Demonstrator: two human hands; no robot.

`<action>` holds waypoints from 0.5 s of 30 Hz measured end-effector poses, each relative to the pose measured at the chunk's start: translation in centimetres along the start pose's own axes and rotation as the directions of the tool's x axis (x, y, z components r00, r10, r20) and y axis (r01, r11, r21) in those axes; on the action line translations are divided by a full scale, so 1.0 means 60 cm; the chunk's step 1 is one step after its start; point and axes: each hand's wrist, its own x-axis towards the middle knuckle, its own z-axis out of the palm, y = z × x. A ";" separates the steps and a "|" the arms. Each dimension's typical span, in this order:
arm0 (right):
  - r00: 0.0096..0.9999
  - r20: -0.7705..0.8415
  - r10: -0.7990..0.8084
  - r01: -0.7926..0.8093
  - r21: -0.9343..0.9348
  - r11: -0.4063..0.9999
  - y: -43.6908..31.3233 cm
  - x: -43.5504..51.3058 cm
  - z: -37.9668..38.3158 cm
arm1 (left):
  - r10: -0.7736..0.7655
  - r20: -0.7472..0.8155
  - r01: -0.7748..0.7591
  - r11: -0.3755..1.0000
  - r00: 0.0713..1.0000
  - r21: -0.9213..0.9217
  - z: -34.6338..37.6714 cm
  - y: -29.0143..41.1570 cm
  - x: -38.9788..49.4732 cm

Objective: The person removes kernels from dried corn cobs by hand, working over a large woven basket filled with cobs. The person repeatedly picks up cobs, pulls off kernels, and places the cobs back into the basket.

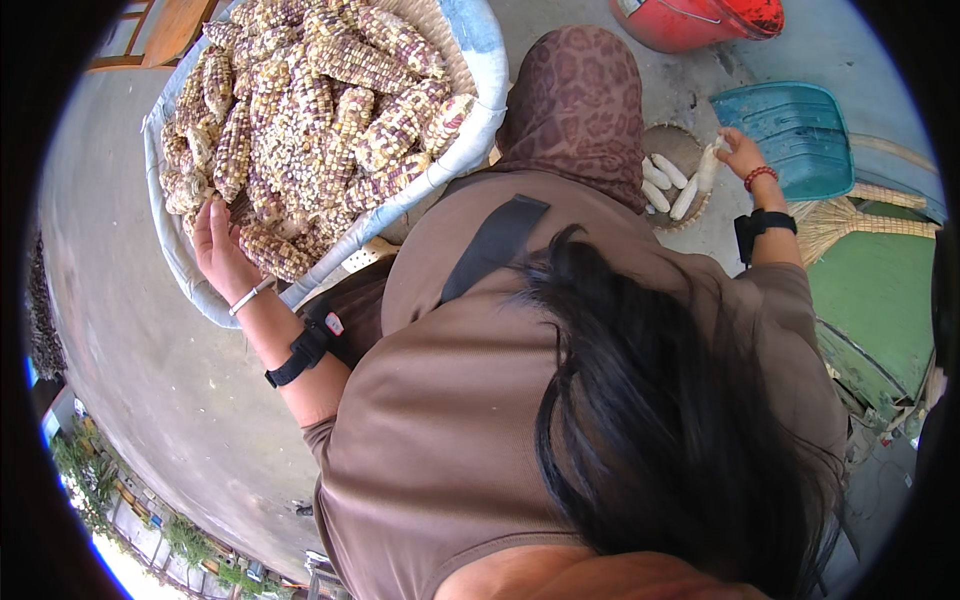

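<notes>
A large basket (476, 82) with a cloth-wrapped rim holds many ears of multicoloured corn (360, 60) and loose kernels (292, 154). My left hand (221, 244) reaches over its near left rim, fingertips at the corn; whether it grips an ear I cannot tell. Over at the right, my right hand (741, 154) holds the end of a pale bare corn cob (707, 169) above a small round woven basket (675, 139). Several bare white cobs (669, 171) lie in that small basket.
Beyond my right hand lie a teal plastic dustpan scoop (795, 135) and a straw broom (832, 225) by a green panel (877, 300). A red bucket (675, 22) stands at the top, a wooden chair (176, 34) at the top left. My knee (585, 97) is between the two baskets.
</notes>
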 end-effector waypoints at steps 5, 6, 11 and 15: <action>0.979 -0.198 -0.053 0.066 0.057 0.996 -0.010 0.056 0.033 | 0.168 -0.021 -0.156 0.951 0.986 0.267 -0.009 0.012 -0.003; 0.969 -0.211 -0.129 0.163 0.155 0.974 -0.039 0.078 0.021 | 0.147 -0.023 -0.129 0.923 0.989 0.362 -0.015 0.011 -0.002; 0.884 -0.282 -0.372 0.467 0.499 0.730 -0.246 0.129 -0.073 | 0.185 0.028 -0.116 0.483 0.982 0.868 -0.050 -0.004 0.002; 0.762 -0.320 -0.563 0.624 0.592 0.509 -0.443 0.097 -0.123 | 0.221 0.020 -0.116 0.430 0.975 0.895 -0.056 -0.007 -0.008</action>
